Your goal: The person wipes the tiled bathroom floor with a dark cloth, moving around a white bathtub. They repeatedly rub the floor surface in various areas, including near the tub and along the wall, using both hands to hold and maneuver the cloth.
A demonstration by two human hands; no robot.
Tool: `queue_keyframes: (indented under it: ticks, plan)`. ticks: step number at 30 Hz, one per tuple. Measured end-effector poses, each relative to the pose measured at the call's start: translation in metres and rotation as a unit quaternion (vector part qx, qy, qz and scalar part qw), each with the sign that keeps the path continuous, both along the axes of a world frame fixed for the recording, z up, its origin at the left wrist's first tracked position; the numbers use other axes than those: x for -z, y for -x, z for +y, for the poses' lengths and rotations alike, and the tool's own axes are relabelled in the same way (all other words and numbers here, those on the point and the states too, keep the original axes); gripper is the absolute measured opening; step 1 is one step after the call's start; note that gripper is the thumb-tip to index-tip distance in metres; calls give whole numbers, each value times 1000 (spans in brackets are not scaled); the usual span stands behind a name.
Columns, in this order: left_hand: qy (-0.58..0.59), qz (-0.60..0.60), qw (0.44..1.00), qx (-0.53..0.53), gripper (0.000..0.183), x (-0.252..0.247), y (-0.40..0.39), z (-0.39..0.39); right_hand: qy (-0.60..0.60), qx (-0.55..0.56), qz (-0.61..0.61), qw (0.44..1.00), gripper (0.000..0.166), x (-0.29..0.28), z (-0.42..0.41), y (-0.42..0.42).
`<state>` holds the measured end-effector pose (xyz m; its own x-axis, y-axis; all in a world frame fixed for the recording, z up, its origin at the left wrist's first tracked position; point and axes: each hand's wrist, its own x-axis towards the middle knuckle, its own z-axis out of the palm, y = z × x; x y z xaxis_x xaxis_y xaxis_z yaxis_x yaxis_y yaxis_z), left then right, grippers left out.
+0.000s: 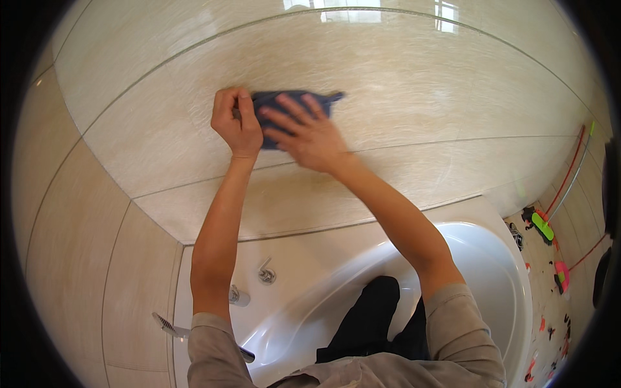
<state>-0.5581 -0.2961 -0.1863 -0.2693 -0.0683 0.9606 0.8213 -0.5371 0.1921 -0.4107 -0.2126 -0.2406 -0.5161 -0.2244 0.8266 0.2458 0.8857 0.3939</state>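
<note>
A dark blue cloth (271, 138) lies against the beige tiled wall (398, 92), with one corner sticking out to the right. My left hand (236, 123) is curled at the cloth's left edge, and a dark bit of it shows between thumb and fingers. Spread flat over the middle of the cloth is my right hand (310, 136), slightly blurred, its fingers apart. Below both arms is a white bathtub (490, 271), and my dark-trousered legs (371, 310) are inside it.
A chrome tap lever (266, 274), a cylindrical container (239, 296) and a hand shower (167, 326) are at the tub's left. Beyond its right rim, a green broom (542, 227), a pink-and-green brush head (562, 276) and scattered small items lie on the floor.
</note>
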Motion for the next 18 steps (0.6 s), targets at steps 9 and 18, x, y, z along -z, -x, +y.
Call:
queue_keyframes:
  ticks: [9,18]
  plan:
    - [-43,145,984,-92,5,15,-54,40,117,206,335,912,51,-18,82,-127]
    - [-30,200,965,-166,6,21,-54,44,201,103,240,944,45,61,4,-43]
